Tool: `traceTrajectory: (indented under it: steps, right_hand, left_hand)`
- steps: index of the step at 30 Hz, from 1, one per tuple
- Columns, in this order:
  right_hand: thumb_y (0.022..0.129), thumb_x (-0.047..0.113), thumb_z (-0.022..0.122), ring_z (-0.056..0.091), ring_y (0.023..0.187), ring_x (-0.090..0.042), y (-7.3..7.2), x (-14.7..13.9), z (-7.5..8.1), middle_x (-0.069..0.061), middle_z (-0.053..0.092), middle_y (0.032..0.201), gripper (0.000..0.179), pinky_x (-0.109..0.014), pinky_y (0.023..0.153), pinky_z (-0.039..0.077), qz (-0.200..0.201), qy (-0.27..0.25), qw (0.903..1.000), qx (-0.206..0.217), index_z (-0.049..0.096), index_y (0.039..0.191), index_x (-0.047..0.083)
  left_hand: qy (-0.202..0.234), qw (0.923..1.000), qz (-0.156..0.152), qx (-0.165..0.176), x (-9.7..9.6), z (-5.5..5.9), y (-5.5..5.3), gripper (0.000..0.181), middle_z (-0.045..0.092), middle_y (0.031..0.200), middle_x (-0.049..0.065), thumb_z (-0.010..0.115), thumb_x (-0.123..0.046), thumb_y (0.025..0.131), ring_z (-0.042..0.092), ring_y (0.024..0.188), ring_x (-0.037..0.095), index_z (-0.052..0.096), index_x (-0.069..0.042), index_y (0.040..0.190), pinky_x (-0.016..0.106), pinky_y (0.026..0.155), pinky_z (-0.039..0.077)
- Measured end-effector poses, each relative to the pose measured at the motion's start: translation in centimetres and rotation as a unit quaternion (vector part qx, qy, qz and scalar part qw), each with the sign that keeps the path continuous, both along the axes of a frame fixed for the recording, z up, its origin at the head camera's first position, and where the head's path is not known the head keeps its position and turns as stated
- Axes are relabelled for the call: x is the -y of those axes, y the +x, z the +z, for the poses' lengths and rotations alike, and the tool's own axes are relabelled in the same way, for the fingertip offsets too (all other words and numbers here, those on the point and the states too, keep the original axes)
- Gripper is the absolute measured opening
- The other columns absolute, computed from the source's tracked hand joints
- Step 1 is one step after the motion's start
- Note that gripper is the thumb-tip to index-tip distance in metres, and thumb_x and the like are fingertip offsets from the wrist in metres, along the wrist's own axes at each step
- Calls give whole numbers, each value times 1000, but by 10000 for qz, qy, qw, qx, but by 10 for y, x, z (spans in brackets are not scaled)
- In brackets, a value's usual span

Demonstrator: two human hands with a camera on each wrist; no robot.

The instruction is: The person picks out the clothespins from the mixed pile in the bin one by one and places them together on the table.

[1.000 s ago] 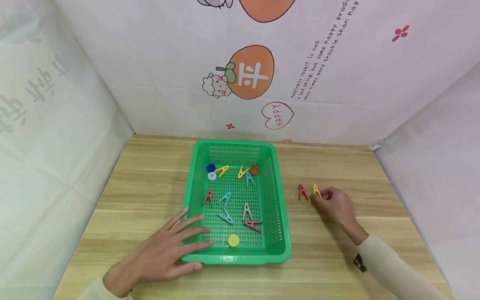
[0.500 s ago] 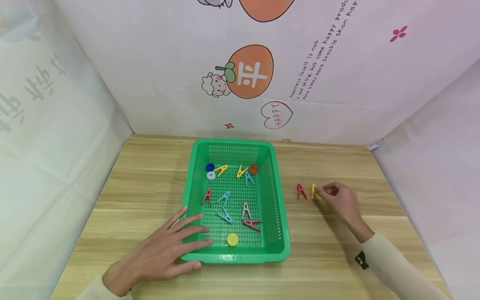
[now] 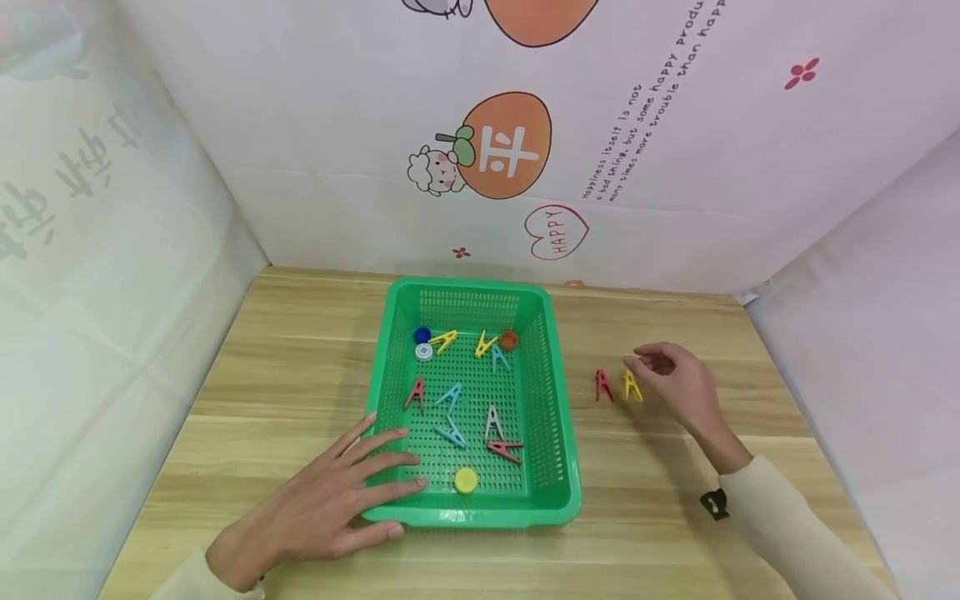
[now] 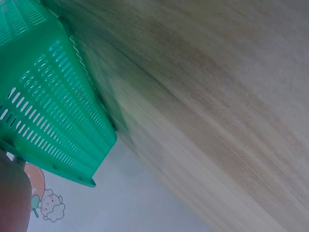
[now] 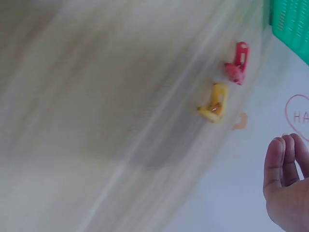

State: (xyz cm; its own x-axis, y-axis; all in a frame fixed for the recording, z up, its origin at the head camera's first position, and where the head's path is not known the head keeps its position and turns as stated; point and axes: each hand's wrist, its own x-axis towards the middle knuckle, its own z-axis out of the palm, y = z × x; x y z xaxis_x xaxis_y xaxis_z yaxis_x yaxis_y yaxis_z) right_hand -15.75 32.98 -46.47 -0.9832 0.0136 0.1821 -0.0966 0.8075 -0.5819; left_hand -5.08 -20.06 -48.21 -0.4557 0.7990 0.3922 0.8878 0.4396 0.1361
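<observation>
In the head view my left hand [image 3: 322, 504] lies with spread, straight fingers over the front left rim of a green plastic basket [image 3: 487, 518]. My right hand [image 3: 681, 390] hovers just right of a yellow clothespin [image 3: 632, 387], its fingers loosely bent and nothing between them. A red clothespin [image 3: 603, 386] lies on the table left of the yellow one. The right wrist view shows the hand [image 5: 289, 188] apart from both the yellow clothespin [image 5: 216, 104] and the red clothespin [image 5: 237, 64]. Part of the left hand [image 4: 12, 198] appears beside the basket [image 4: 53, 106] in the left wrist view.
Inside the basket lie yellow clothespins [image 3: 444, 341], blue clothespins [image 3: 452, 433], red clothespins [image 3: 505, 450], a grey clothespin [image 3: 492, 422] and several bottle caps, among them a yellow cap [image 3: 466, 480]. Printed cloth walls [image 3: 360, 217] enclose the wooden table [image 3: 300, 350] at the back and sides.
My right hand has let go of the yellow clothespin, which now lies beside the red one. The hand has lifted slightly up and away. My left hand stays on the basket.
</observation>
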Motion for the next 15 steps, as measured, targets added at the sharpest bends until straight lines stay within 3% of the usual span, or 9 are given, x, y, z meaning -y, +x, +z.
traceTrajectory:
  steps: [8, 15]
  right_hand:
    - [103, 42, 77, 65, 90, 4, -10, 27, 10, -9, 78, 109, 40, -2, 79, 50, 275, -258, 9993, -72, 80, 122, 6]
    - [101, 32, 81, 67, 91, 1, -17, 50, 18, -5, 77, 107, 29, -8, 82, 55, 758, -592, 9948, -319, 79, 120, 10]
  left_hand:
    - [7, 10000, -4, -7, 0, 0, 1, 46, 68, 147, -3, 62, -56, 107, 47, 154, 32, 72, -30, 144, 49, 142, 4]
    - [-1, 10000, -15, -56, 0, -1, 0, 46, 68, 147, -3, 61, -57, 108, 47, 154, 32, 72, -30, 144, 49, 142, 4]
